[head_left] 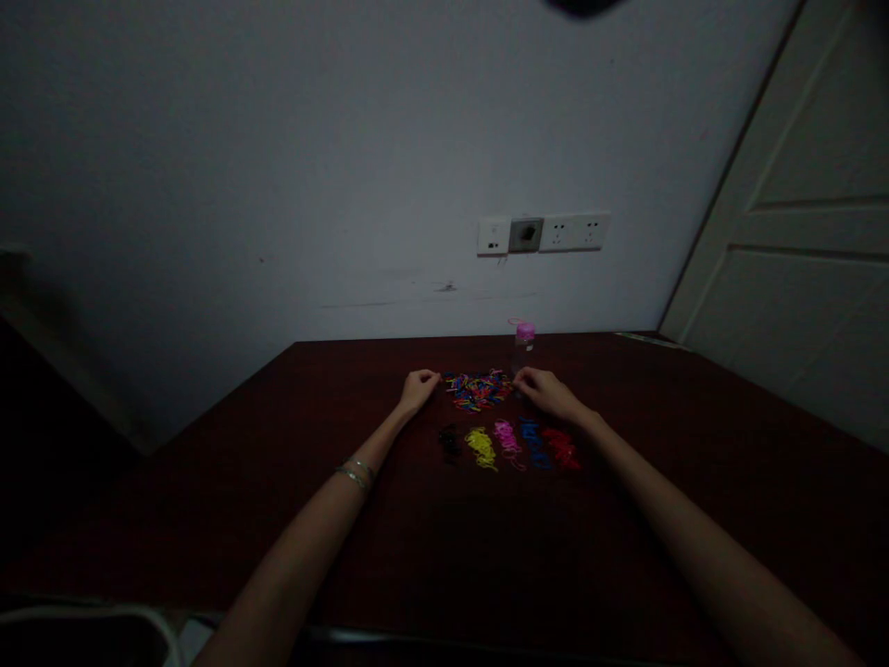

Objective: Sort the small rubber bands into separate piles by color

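Note:
A mixed heap of small coloured rubber bands (478, 390) lies on the dark red table. At the heap's left edge, my left hand (419, 387) is closed in a pinch; what is between the fingertips is too small to make out. My right hand (547, 391) pinches at the right edge, its fingertips also too dim to show what they hold. Nearer to me are sorted piles in a row: black bands (450, 443), yellow bands (482, 447), pink bands (508, 439), blue bands (534, 443) and red bands (561, 448).
Behind my right hand stands a clear bottle (524, 348) with a pink cap. The table (278, 445) meets a pale wall carrying a row of sockets (543, 234). A white panelled door (798, 269) is at the right. A pale cable (104, 612) curves at the lower left.

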`<state>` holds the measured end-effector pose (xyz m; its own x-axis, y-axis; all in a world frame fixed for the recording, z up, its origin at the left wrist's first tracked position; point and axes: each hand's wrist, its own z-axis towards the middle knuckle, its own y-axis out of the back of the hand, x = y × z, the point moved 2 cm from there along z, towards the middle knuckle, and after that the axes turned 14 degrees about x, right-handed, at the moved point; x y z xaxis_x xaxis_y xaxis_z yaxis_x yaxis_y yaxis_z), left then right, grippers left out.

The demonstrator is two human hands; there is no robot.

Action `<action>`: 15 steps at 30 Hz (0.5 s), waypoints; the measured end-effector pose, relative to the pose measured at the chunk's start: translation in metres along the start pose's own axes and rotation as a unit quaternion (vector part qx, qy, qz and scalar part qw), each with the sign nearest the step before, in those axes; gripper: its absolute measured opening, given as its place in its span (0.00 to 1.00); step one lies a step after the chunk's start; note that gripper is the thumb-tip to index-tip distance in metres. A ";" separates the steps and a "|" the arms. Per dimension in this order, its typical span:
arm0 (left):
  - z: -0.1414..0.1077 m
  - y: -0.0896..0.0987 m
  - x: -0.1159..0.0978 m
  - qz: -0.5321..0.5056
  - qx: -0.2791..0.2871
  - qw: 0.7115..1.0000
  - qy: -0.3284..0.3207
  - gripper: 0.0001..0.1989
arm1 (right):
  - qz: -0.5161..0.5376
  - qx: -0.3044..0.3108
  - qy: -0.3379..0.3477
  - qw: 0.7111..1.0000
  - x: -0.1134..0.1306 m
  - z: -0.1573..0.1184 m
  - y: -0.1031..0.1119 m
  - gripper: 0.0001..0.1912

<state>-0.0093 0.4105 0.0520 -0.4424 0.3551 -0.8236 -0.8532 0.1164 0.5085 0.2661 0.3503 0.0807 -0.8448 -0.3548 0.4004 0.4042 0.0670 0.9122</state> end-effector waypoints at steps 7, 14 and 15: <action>0.003 -0.001 0.004 0.001 0.006 1.000 0.004 0.13 | -0.180 -0.012 -0.030 0.983 0.022 -0.012 0.011 0.12; 0.003 -0.002 0.006 0.001 0.013 1.000 0.001 0.12 | -0.221 -0.010 -0.016 0.975 0.021 -0.011 0.008 0.11; 0.003 -0.002 0.006 0.001 0.014 1.000 0.003 0.12 | -0.217 -0.013 -0.016 0.976 0.020 -0.011 0.007 0.11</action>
<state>-0.0098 0.4148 0.0473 -0.4457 0.3507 -0.8236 -0.8444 0.1408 0.5169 0.2561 0.3337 0.0944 -0.9491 -0.3145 -0.0199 0.0147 -0.1074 0.9941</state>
